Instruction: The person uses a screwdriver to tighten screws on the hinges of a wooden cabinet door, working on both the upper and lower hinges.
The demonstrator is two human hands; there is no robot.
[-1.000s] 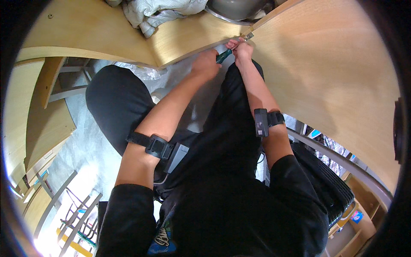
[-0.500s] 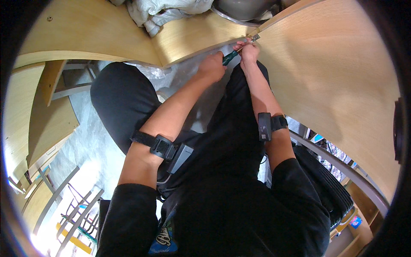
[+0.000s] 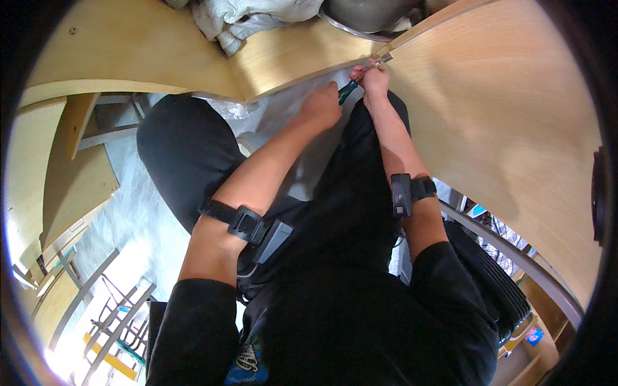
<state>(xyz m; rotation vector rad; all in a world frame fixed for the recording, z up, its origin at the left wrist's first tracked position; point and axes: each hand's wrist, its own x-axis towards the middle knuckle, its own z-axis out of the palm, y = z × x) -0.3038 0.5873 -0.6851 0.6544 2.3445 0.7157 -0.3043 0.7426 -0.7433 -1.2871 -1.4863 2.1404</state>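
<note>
Both forearms have crept slightly further up toward the joint between the two pale wooden panels point(image 3: 489, 128). Left hand point(image 3: 320, 108) is closed around a green-handled tool point(image 3: 347, 91); right hand point(image 3: 373, 78) pinches what seems a small metal fitting point(image 3: 383, 59) at the panel edge.

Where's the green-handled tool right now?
Head view, top centre: the green-handled tool sits between the left hand and right hand, its tip at the seam where two pale wooden panels meet.
</note>
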